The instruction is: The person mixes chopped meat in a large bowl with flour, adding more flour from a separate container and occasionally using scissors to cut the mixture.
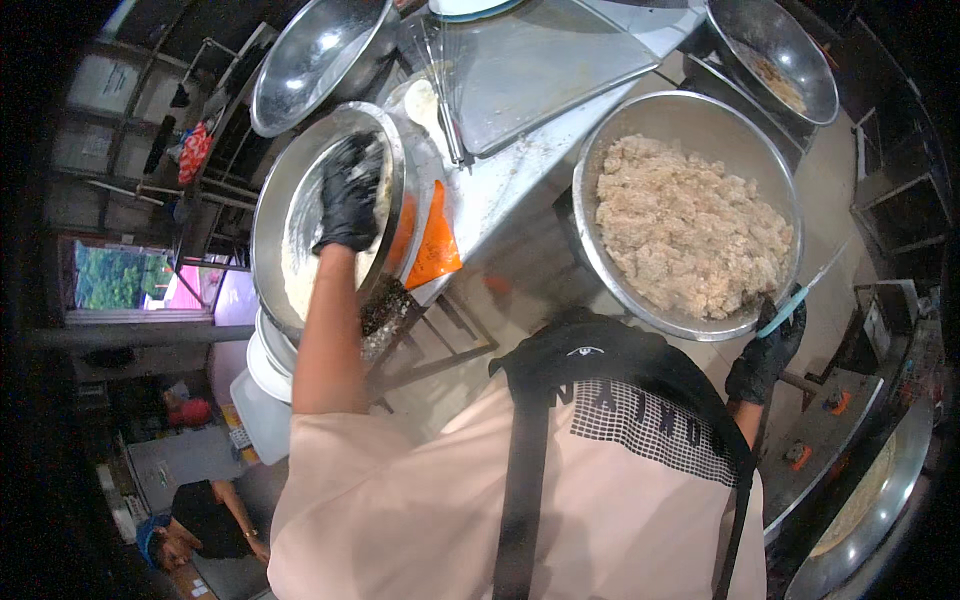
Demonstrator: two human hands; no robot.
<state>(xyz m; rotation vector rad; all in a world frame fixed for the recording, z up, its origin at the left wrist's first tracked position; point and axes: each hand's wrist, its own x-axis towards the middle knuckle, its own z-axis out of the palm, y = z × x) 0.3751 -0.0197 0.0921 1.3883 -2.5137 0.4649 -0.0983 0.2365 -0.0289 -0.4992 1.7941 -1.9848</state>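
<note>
The left hand [350,195], black-gloved with fingers curled together, is pressing into pale batter inside a tilted steel bowl [290,190] at the tabletop [520,170] edge. The right hand [765,355], also gloved, is clamping a teal-handled tool [785,312] against the rim of a big bowl [600,150] holding crumbly beige mince [690,225]; an orange packet [435,250] is lying between the two bowls.

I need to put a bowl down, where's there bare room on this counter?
The flat steel sheet between the empty bowl and the bowl of crumbly mix looks bare. Around the left hand in the batter bowl it is crowded.
</note>
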